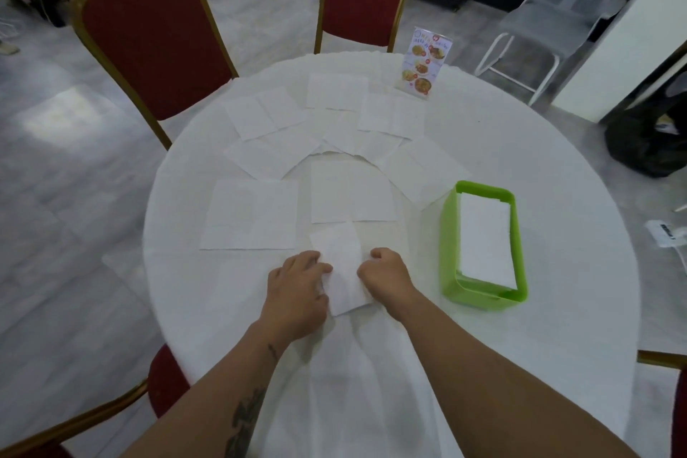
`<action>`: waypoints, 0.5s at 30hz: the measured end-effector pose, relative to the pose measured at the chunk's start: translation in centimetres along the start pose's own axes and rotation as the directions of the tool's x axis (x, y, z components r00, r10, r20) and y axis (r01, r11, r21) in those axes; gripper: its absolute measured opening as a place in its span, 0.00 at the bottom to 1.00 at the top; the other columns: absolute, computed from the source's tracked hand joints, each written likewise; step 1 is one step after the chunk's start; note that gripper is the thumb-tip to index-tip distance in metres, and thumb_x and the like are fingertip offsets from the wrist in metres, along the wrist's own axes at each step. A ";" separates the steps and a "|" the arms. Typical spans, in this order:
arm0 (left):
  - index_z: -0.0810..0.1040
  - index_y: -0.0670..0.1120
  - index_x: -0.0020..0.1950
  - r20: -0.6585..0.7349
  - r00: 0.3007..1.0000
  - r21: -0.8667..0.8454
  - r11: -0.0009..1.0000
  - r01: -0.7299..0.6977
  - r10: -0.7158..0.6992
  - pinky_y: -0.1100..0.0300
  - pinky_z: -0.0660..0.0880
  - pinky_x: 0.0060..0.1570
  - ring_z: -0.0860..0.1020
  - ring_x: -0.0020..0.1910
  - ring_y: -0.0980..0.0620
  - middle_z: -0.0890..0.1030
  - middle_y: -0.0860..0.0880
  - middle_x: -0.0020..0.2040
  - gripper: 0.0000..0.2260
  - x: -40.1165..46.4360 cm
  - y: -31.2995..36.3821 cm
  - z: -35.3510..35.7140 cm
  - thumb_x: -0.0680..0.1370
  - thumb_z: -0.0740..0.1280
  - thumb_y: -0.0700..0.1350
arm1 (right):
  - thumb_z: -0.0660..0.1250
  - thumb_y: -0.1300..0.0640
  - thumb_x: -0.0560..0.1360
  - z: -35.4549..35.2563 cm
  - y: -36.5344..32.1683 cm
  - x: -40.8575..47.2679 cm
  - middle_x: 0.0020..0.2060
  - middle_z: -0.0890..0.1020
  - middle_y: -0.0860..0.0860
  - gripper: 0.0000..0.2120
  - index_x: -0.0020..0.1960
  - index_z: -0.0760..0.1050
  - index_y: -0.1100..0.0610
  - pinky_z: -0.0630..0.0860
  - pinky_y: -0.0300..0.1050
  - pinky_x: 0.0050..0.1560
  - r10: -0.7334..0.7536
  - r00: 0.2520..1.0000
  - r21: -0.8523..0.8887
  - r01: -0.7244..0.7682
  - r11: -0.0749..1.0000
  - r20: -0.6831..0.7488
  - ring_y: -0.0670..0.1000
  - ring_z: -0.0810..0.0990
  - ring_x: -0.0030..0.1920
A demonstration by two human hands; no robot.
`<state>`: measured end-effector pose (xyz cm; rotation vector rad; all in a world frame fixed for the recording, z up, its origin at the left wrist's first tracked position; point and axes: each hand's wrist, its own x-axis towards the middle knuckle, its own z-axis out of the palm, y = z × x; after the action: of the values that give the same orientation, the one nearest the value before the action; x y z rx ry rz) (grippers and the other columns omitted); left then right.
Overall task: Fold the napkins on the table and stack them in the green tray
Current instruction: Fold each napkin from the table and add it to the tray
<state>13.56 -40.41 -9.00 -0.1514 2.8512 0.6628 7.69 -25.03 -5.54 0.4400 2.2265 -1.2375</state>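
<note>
Between the two hands, near the table's close edge, lies a folded napkin point(344, 270). The left hand point(297, 290) rests flat on its left side, fingers spread a little and pressing down. The right hand point(386, 277) is curled up, and its fingers seem to pinch the napkin's right edge, though I cannot tell for sure. The napkin is long and thin now, and its long side runs away from the person, tipped a bit to the left. The tray point(450, 234) sits to the right, close by, and its long side runs the same way. A pile point(485, 238) of folded napkins already lies inside it. The right hand is nearer the tray, so I think it should carry the napkin over and lay it on top. More flat napkins point(334, 145) wait farther back on the table point(557, 167), spread out and partly on top of each other. A menu card point(425, 63) stands at the far side.
</note>
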 end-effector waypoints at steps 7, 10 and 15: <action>0.72 0.58 0.67 0.014 1.000 -0.034 0.999 -0.004 0.004 0.52 0.56 0.72 0.60 0.73 0.54 0.64 0.57 0.75 0.21 -0.1 -0.4 -0.4 0.74 0.65 0.47 | 0.65 0.60 0.71 0.7 -0.1 0.2 0.37 0.78 0.51 0.03 0.43 0.78 0.58 0.71 0.43 0.38 -0.009 0.998 0.089 0.015 0.996 -0.066 0.50 0.75 0.36; 0.73 0.58 0.67 0.017 1.000 -0.070 0.998 -0.003 0.004 0.52 0.58 0.71 0.63 0.72 0.54 0.66 0.57 0.73 0.21 0.1 -0.5 -0.8 0.74 0.64 0.46 | 0.67 0.58 0.75 0.3 -0.3 0.1 0.38 0.81 0.48 0.04 0.44 0.80 0.58 0.72 0.41 0.37 -0.067 0.991 0.037 0.071 0.997 -0.114 0.47 0.77 0.38; 0.77 0.54 0.62 -0.105 0.994 -0.273 0.962 0.011 -0.042 0.55 0.68 0.66 0.71 0.65 0.53 0.73 0.55 0.67 0.17 0.9 0.8 -0.7 0.74 0.65 0.42 | 0.69 0.59 0.74 -1.9 -1.1 -0.7 0.40 0.82 0.47 0.02 0.44 0.80 0.56 0.72 0.39 0.37 -0.174 0.968 0.009 0.178 0.984 -0.181 0.47 0.79 0.40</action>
<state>12.39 -40.05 -8.22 -0.2765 2.8406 1.0715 7.12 -24.00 -3.53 0.3832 2.4491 -1.3652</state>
